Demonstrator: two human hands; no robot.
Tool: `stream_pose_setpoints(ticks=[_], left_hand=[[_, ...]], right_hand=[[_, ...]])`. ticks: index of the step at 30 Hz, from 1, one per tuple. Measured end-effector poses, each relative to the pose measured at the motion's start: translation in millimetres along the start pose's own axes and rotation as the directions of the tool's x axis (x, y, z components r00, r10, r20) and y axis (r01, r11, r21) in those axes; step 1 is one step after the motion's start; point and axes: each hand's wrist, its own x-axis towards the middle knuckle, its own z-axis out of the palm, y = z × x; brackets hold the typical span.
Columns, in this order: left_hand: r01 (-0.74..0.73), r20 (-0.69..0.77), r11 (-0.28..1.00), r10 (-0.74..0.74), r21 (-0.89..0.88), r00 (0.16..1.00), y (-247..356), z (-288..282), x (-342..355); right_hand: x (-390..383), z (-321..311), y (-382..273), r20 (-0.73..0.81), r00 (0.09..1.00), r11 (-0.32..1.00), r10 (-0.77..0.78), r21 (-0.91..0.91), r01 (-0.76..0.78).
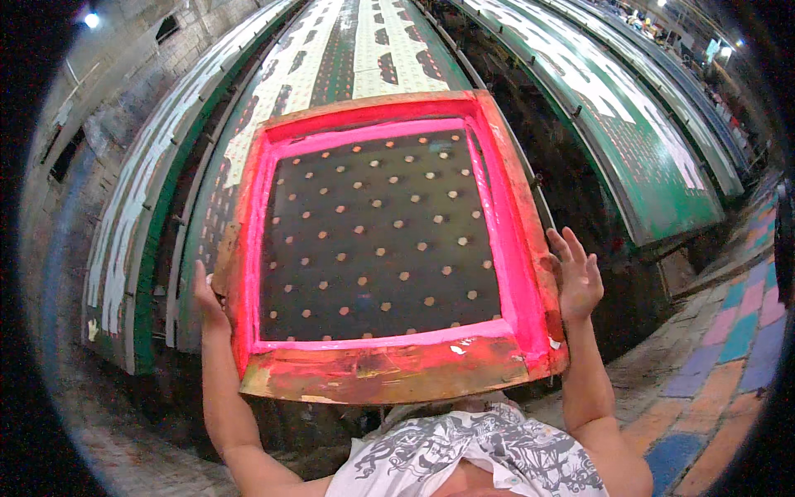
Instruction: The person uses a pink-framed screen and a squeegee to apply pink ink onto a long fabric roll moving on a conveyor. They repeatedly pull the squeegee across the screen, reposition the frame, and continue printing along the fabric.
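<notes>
A wooden screen printing frame (385, 373) fills the middle of the view, its rails stained red and orange. Bright pink ink coats the inner edges around the dark mesh (368, 240), which carries rows of small pale dots. At the left rail, my left hand (209, 296) grips the side, with some fingers hidden by the wood. My right hand (578, 282) lies against the right rail, its fingers raised and spread apart. The frame's near rail is close to my body, and whether its underside rests on the table cannot be seen.
Beyond the frame runs a long green printing table (339, 58) with pale printed pieces. Similar tables stand at left (137, 224) and right (654, 182). Dark gaps separate them. A block wall (124, 99) is far left; painted paving (729, 331) lies right.
</notes>
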Motion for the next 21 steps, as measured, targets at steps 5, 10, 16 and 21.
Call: stream_pose_setpoints(ticks=[5,10,16,21], left_hand=[[0.071,-0.13,0.996,-0.064,0.048,0.99,-13,-22,13],[0.063,-0.099,0.996,-0.068,-0.056,0.993,-22,-16,23],[0.032,-0.353,0.995,-0.064,-0.097,0.933,-44,25,-22],[0.046,-0.44,0.996,-0.075,-0.075,0.895,-50,15,-76]], right_hand=[[40,23,6,0.048,0.998,0.992,0.044,-0.12,-0.038],[79,15,17,0.133,0.988,0.991,0.075,-0.116,-0.06],[147,-21,31,0.152,0.978,0.99,0.14,-0.051,-0.134],[190,-25,39,0.274,0.927,0.964,0.255,0.007,-0.267]])
